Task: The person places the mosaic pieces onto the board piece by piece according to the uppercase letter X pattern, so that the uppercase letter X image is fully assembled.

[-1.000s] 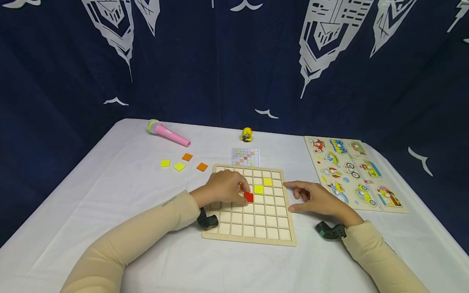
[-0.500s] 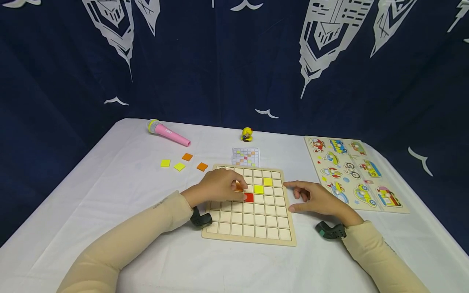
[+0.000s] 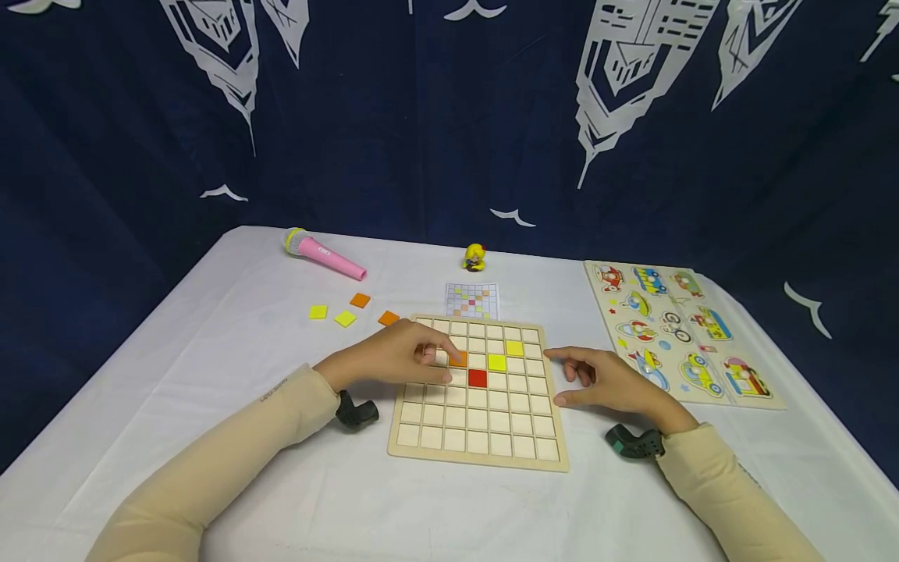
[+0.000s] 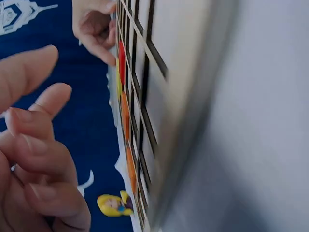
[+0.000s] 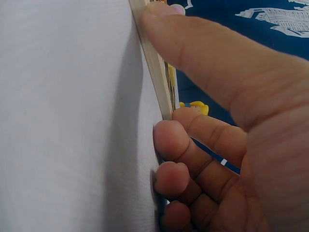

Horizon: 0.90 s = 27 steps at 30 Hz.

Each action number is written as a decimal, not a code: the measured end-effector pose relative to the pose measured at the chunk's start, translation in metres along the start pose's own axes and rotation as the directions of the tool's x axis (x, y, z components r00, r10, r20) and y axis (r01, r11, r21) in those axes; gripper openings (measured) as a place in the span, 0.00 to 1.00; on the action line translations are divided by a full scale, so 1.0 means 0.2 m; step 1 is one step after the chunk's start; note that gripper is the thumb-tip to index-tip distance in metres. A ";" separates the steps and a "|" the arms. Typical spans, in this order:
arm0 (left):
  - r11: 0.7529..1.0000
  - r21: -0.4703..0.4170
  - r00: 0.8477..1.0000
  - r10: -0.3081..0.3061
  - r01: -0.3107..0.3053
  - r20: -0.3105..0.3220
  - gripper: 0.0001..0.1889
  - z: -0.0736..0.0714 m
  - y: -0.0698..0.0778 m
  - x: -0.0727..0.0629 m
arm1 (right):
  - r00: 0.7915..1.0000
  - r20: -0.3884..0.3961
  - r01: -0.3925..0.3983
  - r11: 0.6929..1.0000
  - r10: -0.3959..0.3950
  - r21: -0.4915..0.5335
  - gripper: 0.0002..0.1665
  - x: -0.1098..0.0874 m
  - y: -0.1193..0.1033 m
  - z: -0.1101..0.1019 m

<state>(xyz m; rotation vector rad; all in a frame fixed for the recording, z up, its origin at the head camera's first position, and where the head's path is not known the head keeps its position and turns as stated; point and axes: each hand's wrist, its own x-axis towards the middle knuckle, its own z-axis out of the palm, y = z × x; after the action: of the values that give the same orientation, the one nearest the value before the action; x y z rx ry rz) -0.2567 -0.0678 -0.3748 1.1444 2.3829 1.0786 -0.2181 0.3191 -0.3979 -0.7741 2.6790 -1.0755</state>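
My left hand (image 3: 393, 353) hovers over the left part of the wooden grid board (image 3: 477, 462), thumb and index finger apart, with nothing between them. Close to its fingertips an orange tile (image 3: 459, 359) sits in a cell. A red tile (image 3: 477, 378) and two yellow tiles, a nearer one (image 3: 496, 362) and a farther one (image 3: 515, 348), also lie in cells. In the left wrist view a second orange tile (image 4: 131, 169) shows on the board; my hand hides it from the head view. My right hand (image 3: 607, 380) touches the board's right edge with thumb and index finger.
Left of the board lie loose yellow tiles (image 3: 345, 318) and orange tiles (image 3: 360, 300). A printed pattern card (image 3: 472, 300) and a yellow-haired figurine (image 3: 474, 257) stand behind it. A pink toy microphone (image 3: 326, 256) is at back left, a vehicle puzzle board (image 3: 667, 332) at right.
My left hand has let go of the red tile, which now lies flat in its cell, and has drawn back to the left. My right hand has stayed at the board's edge.
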 end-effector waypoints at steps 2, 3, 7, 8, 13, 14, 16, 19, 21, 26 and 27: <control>0.999 -0.030 1.000 -0.017 0.017 -0.012 0.15 -0.02 -0.01 -0.02 | 1.000 0.002 -0.001 1.000 0.001 0.000 0.41 0.00 0.00 0.00; 0.999 -0.038 0.999 -0.026 0.025 -0.020 0.15 -0.04 -0.02 -0.03 | 1.000 0.002 0.000 1.000 0.000 0.000 0.41 0.00 0.00 0.00; 0.998 -0.049 0.997 -0.048 0.045 -0.065 0.15 -0.10 -0.06 -0.06 | 1.000 0.002 0.005 1.000 -0.005 -0.002 0.41 0.00 0.00 0.00; 0.998 -0.049 0.996 -0.049 0.045 -0.079 0.15 -0.12 -0.08 -0.07 | 1.000 0.001 0.006 1.000 -0.006 -0.001 0.41 0.00 0.00 0.00; 0.993 -0.088 0.986 -0.085 0.073 -0.146 0.17 -0.20 -0.15 -0.10 | 1.000 0.001 0.006 1.000 -0.006 0.005 0.41 0.00 0.00 0.00; 0.992 -0.096 0.983 -0.096 0.082 -0.156 0.17 -0.22 -0.16 -0.11 | 1.000 0.001 0.005 1.000 -0.005 0.004 0.41 0.00 0.00 0.00; 0.987 -0.114 0.977 -0.129 0.110 -0.169 0.18 -0.24 -0.19 -0.14 | 1.000 0.000 0.005 1.000 -0.005 0.002 0.41 0.00 0.00 0.00; 0.977 -0.149 0.971 -0.176 0.153 -0.161 0.20 -0.28 -0.23 -0.17 | 1.000 0.000 0.005 1.000 -0.005 0.001 0.41 0.00 0.00 0.00; 0.971 -0.164 0.969 -0.199 0.174 -0.147 0.21 -0.30 -0.26 -0.19 | 1.000 0.000 0.002 1.000 -0.002 0.004 0.41 0.00 0.00 0.00; 0.964 -0.170 0.969 -0.223 0.203 -0.108 0.22 -0.35 -0.33 -0.23 | 1.000 0.001 -0.005 1.000 0.005 0.009 0.41 0.00 0.00 0.00; 0.963 -0.168 0.968 -0.230 0.211 -0.102 0.22 -0.36 -0.33 -0.24 | 1.000 0.002 -0.004 1.000 0.004 0.010 0.42 0.00 0.00 0.00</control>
<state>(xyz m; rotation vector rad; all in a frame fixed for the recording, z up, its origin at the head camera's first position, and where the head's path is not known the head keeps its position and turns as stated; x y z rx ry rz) -0.3010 -0.1669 -0.3782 0.7599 2.3961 1.2607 -0.2174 0.3188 -0.3975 -0.7677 2.6699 -1.0857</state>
